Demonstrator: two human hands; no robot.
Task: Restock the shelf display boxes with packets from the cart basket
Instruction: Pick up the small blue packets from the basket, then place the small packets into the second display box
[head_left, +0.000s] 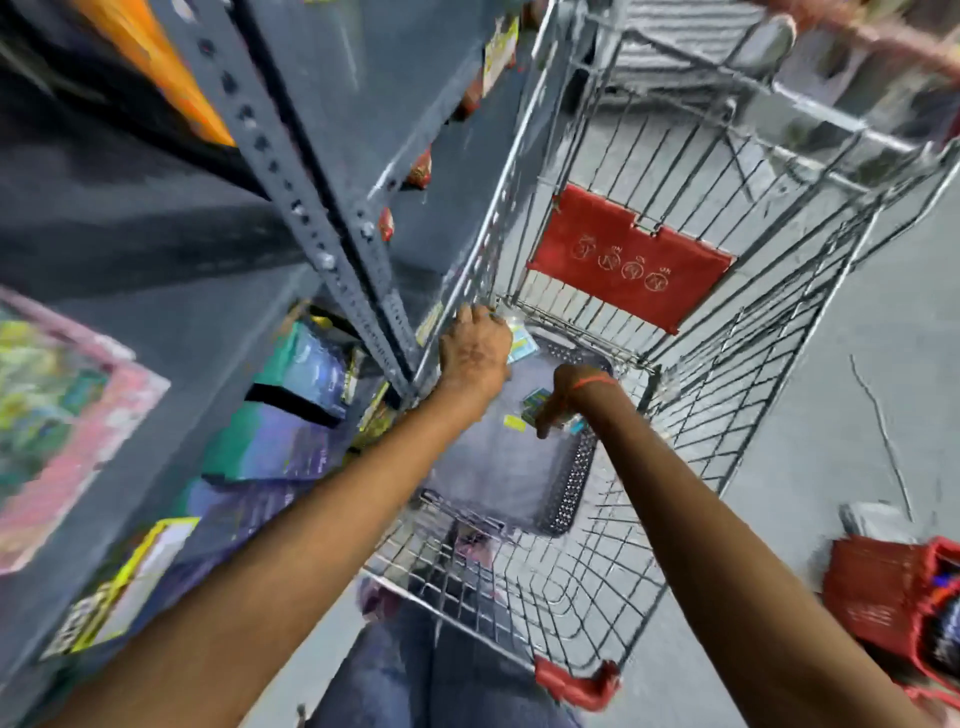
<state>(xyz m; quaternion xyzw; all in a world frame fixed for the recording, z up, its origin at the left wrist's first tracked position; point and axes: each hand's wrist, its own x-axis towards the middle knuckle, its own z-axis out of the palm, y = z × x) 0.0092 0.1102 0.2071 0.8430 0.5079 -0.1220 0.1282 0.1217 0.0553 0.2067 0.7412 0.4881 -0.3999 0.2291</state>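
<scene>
Both hands' grip unclear, left hand (475, 353) and right hand (563, 397) over basket (574, 483).

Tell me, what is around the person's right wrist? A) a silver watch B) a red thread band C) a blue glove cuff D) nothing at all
B: a thin red thread band circles the wrist just behind the right hand, which reaches into the grey basket in the cart.

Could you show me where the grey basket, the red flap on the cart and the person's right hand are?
grey basket (571, 488): head view, perforated right wall.
red flap (628, 257): head view, middle of panel.
right hand (563, 397): head view, back of hand.
</scene>
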